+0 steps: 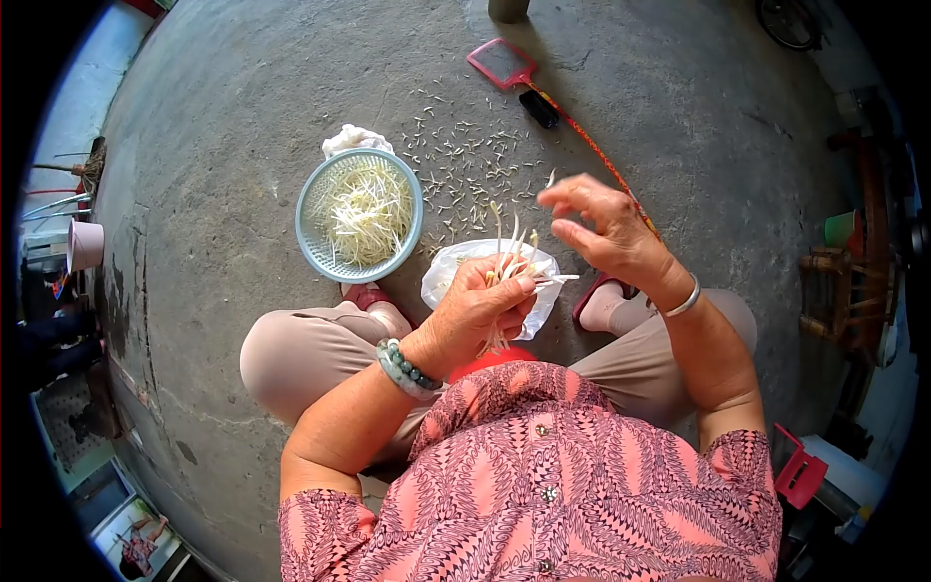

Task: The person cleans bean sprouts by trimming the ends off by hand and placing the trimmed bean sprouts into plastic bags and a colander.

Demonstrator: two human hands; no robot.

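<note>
A small bunch of bean sprouts (515,244) is pinched between the thumb and fingers of my left hand (485,303), their pale stems sticking out at several angles. Under that hand a white plastic bag (441,274) lies on the floor, its contents mostly hidden. To the right and slightly above, my right hand (613,231) is raised with the thumb apart from the bent fingers, and I see nothing held in it. One small pale scrap (551,178) shows just beyond its fingertips. At the left, a light blue colander (304,218) holds a heap of white sprouts.
Many small scraps (475,160) are scattered over the concrete floor (242,107). A pink fly swatter (501,64) and a black brush-like thing (539,109) lie beyond my right hand. Another white bag (355,139) sits behind the colander. A wooden chair (853,281) stands far right.
</note>
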